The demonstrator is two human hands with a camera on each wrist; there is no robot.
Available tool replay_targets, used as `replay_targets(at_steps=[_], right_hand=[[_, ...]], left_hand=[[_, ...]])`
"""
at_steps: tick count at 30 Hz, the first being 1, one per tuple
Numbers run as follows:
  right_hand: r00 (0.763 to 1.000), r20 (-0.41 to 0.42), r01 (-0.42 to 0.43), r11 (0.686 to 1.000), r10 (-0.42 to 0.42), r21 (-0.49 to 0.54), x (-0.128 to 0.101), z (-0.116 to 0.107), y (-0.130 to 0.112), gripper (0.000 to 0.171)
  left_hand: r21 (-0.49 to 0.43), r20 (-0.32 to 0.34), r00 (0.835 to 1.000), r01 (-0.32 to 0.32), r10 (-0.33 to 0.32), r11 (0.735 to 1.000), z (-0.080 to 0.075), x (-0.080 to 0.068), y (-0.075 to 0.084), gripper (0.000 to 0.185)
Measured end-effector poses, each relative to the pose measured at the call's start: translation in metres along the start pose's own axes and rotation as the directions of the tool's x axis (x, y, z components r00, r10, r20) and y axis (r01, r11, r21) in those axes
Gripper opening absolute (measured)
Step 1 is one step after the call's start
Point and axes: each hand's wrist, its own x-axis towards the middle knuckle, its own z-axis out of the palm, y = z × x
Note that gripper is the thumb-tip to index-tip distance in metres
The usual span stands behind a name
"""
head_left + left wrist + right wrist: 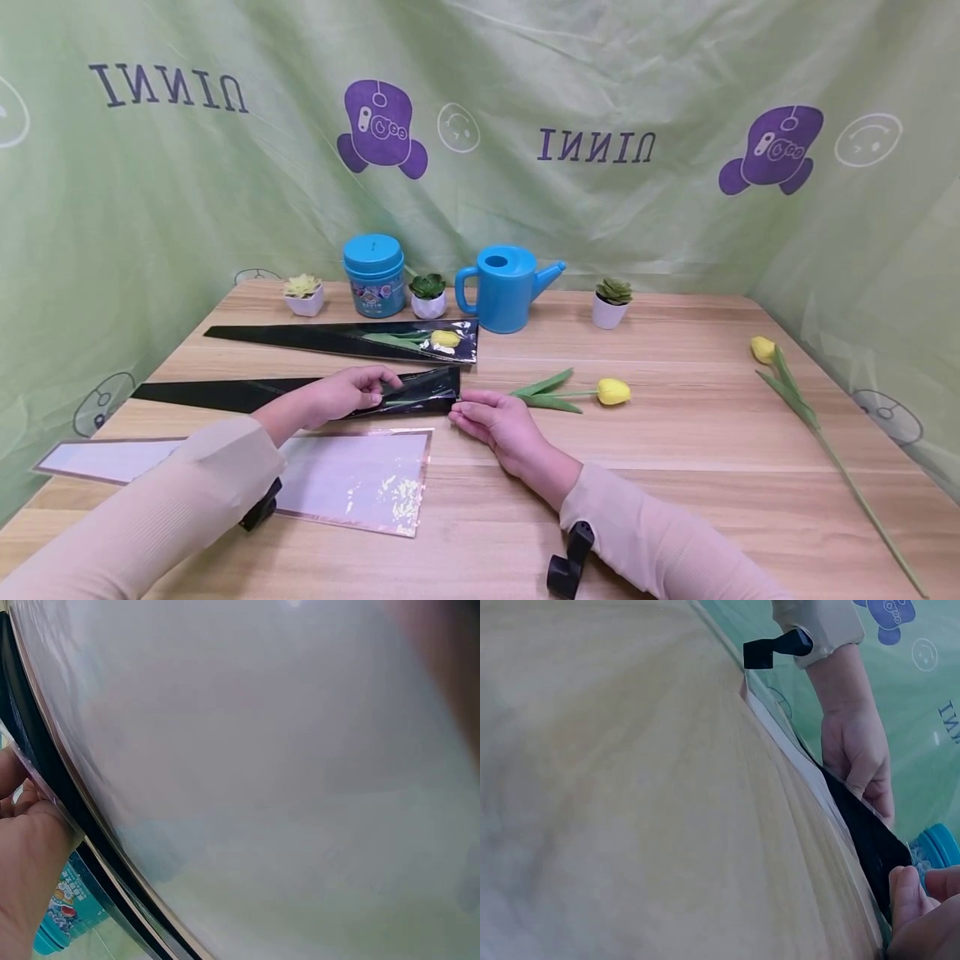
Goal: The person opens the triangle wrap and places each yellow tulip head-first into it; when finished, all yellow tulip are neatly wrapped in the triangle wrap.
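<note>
Clock centred on the right hand.

Nearest, at eight: white sleeve (367,475), flat on the table (480,558), partly under the left forearm.

Right hand (506,427): thumb and fingertips pinching at the mouth of the black sleeve (217,393), apparently on the stem of a tulip (613,392). Whether film is caught too, cannot tell. Left hand (337,397), at nine, pinches the same sleeve back from its mouth; forefinger reaches out over the film.

Tulip lies just above three: yellow head and leaves outside, a green line of stem showing inside the sleeve. Looks artificial; judged light, stem springy, head soft and easily squashed, leaves apt to snag on the mouth. Best hold: bare stem below the leaves. Sleeve judged thin, slick, quick to slide or crease; best held by the rim, one layer only, so the mouth can gape.

Beyond, at three: loose tulip (808,414), well apart. At ten: far sleeve (300,340), its own yellow tulip (446,338) inside.

Back row: blue can (504,292) at twelve, jar (375,283) between ten and eleven.
</note>
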Motion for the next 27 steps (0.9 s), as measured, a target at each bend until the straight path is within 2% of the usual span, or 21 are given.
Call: replay_targets(at_steps=[5,11,17,19,21,24,27], right_hand=[[1.000,0.004,-0.005,1.000,0.005,-0.015,-0.002,-0.002,-0.006,0.037],[1.000,0.015,-0.003,0.997,0.004,-0.082,0.000,-0.016,-0.025,0.041],[0.997,0.063,0.060,0.969,-0.046,-0.240,0.003,-0.040,-0.045,0.042],[0.992,0.099,0.109,0.933,-0.079,-0.344,0.005,-0.050,-0.050,0.042],[0.985,0.137,0.158,0.879,-0.108,-0.449,0.007,-0.060,-0.056,0.041],[0.973,0.192,0.222,0.766,-0.131,-0.603,0.010,-0.075,-0.063,0.042],[0.952,0.277,0.293,0.642,-0.129,-0.708,0.013,-0.088,-0.070,0.046]], left_hand=[[-0.007,0.002,1.000,0.015,-0.015,1.000,0.000,0.000,0.001,0.034],[-0.030,0.016,1.000,0.012,-0.012,0.999,0.000,0.000,0.002,0.034],[-0.028,0.016,1.000,0.008,-0.008,1.000,-0.001,-0.001,0.002,0.034],[-0.026,0.018,1.000,0.005,-0.004,1.000,-0.001,-0.001,0.002,0.034],[-0.019,0.016,1.000,-0.002,0.003,1.000,-0.001,-0.002,0.002,0.034],[-0.006,0.014,1.000,-0.012,0.012,1.000,-0.001,-0.002,0.002,0.033],[0.007,0.008,1.000,-0.014,0.014,1.000,-0.001,-0.003,0.002,0.033]])
